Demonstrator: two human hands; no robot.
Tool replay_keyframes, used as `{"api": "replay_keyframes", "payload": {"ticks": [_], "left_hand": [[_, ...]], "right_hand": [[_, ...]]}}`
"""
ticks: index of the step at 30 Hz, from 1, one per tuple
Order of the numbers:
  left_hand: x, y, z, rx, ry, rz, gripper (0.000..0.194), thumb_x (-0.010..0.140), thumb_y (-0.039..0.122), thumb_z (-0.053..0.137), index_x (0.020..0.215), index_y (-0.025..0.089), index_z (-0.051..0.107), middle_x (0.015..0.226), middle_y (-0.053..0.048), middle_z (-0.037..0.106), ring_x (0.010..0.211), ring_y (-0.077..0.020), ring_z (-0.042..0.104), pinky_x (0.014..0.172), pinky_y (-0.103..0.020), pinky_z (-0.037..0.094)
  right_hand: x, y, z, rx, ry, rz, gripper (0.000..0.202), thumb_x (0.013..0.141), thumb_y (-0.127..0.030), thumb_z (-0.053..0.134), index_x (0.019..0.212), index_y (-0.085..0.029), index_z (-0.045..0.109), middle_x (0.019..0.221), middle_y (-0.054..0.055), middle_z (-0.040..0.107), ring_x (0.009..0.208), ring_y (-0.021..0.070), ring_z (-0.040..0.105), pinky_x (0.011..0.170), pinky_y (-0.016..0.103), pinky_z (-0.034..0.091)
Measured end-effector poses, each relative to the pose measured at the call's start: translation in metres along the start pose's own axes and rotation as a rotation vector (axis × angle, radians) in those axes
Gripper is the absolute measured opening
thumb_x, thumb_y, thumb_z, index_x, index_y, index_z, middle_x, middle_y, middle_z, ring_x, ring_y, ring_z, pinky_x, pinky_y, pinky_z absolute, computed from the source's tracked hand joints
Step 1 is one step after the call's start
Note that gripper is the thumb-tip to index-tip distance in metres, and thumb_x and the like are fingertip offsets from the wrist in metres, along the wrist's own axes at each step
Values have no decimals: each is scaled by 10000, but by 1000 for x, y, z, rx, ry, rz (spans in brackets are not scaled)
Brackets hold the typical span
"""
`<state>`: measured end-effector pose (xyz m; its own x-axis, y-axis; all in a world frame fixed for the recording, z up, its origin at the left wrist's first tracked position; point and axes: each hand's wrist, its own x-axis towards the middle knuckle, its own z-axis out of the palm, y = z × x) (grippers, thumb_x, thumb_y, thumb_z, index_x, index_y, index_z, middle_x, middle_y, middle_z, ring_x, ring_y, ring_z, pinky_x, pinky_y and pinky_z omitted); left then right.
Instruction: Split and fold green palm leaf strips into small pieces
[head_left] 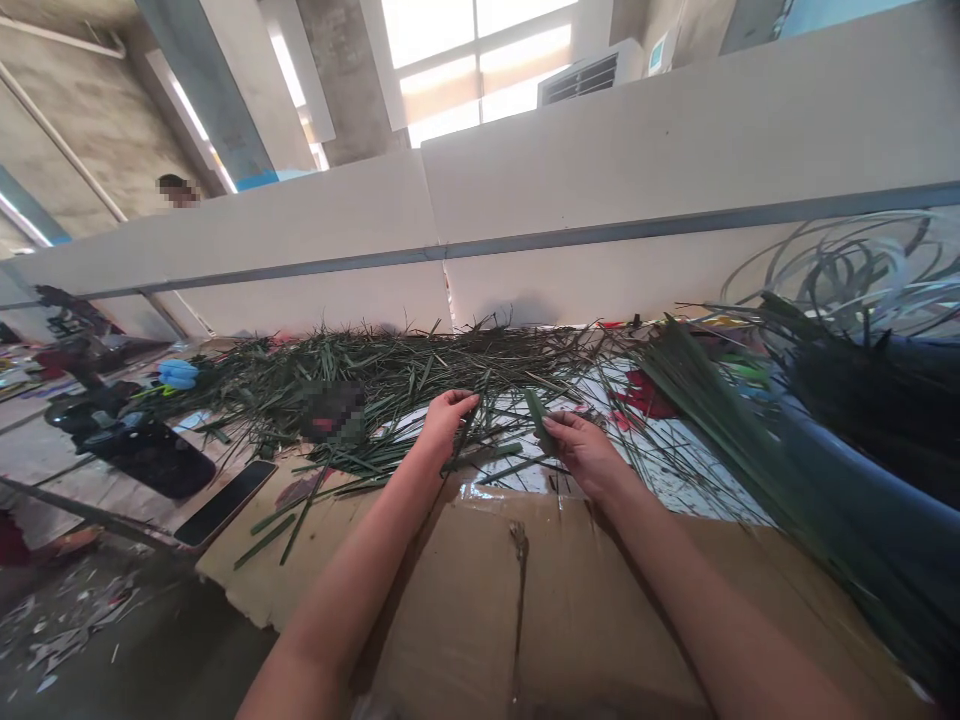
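My right hand (583, 448) is closed on a short, flat green leaf strip (537, 415), which stands up from between thumb and fingers. A little to the left, my left hand (448, 412) is pinched shut at the fingertips. What it pinches is too thin and dark to make out against the leaves behind. Beyond both hands lies a loose heap of cut green leaf strips (390, 365), spread over a white sheet (697, 480). Brown cardboard (577, 590) lies beneath my forearms.
A bundle of long green leaves (712, 400) leans from a blue tub (862, 450) on the right. Clear strapping coils (847, 260) lie behind it. At left are a phone (225, 503) and a black bottle-like object (154, 455). A white partition (562, 270) runs along the back.
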<state>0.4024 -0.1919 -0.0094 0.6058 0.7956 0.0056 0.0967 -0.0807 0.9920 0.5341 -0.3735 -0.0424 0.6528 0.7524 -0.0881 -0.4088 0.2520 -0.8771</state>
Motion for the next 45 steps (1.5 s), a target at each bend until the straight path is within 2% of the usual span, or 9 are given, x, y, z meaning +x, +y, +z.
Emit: {"api": "replay_keyframes", "payload": {"ticks": [5, 15, 17, 21, 23, 28, 36, 41, 45], "left_hand": [[-20, 0, 28, -402, -127, -110, 451, 495, 393, 890, 798, 165, 646, 698, 10, 613, 587, -92, 507, 570, -233, 377], [-46, -6, 57, -434, -245, -125, 383, 600, 382, 835, 796, 174, 580, 743, 6, 602, 655, -128, 579, 634, -273, 458], [-43, -7, 54, -351, -213, -79, 311, 652, 356, 792, 796, 170, 588, 754, -6, 608, 683, -136, 578, 661, -281, 456], [-35, -1, 41, -136, 41, 171, 250, 703, 244, 744, 905, 170, 616, 918, -42, 648, 872, -158, 587, 837, -301, 445], [-34, 5, 37, -51, 87, 271, 276, 753, 272, 714, 993, 175, 617, 969, -51, 653, 919, -165, 578, 864, -302, 432], [-34, 19, 35, 156, -242, 266, 330, 840, 479, 612, 908, 161, 670, 849, -39, 671, 800, -171, 572, 737, -287, 431], [-38, 15, 32, 217, -628, 165, 345, 780, 470, 660, 842, 137, 723, 746, -18, 663, 694, -143, 549, 682, -270, 406], [-40, 7, 37, 84, -598, 99, 316, 701, 439, 749, 821, 149, 720, 739, -26, 669, 696, -149, 570, 709, -281, 429], [-33, -5, 36, -71, -482, 47, 317, 670, 436, 780, 807, 163, 691, 742, -27, 660, 691, -145, 584, 697, -276, 427]], "right_hand": [[-5, -3, 4, 2, -4, -2, 420, 512, -402, 926, 771, -206, 659, 723, 15, 696, 648, 167, 623, 602, 285, 474], [-10, -6, 12, 26, -44, -50, 427, 488, -425, 941, 739, -212, 668, 733, -33, 673, 680, 126, 578, 678, 252, 457], [-8, -6, 9, -35, -33, -76, 430, 500, -450, 931, 740, -208, 669, 734, -28, 670, 679, 128, 577, 681, 259, 457], [-5, -9, 3, -187, 0, -117, 465, 525, -535, 891, 735, -209, 635, 750, 6, 684, 711, 176, 624, 733, 326, 490], [-5, -11, 2, -266, -28, -162, 432, 572, -532, 860, 756, -215, 632, 757, 12, 683, 721, 194, 634, 740, 353, 499], [-9, -19, 3, -490, -142, -313, 268, 669, -413, 789, 831, -221, 698, 800, 13, 688, 777, 194, 620, 755, 341, 483], [-12, -29, 2, -621, -130, -303, 260, 629, -328, 766, 851, -211, 699, 827, 33, 713, 806, 219, 649, 755, 350, 503], [-11, -32, -3, -619, -91, -325, 314, 685, -390, 739, 944, -218, 695, 903, 45, 722, 835, 218, 644, 738, 336, 490], [-10, -47, -26, -1011, 176, -345, 211, 784, -389, 654, 933, -253, 718, 871, 39, 742, 787, 224, 639, 676, 322, 426]]}}
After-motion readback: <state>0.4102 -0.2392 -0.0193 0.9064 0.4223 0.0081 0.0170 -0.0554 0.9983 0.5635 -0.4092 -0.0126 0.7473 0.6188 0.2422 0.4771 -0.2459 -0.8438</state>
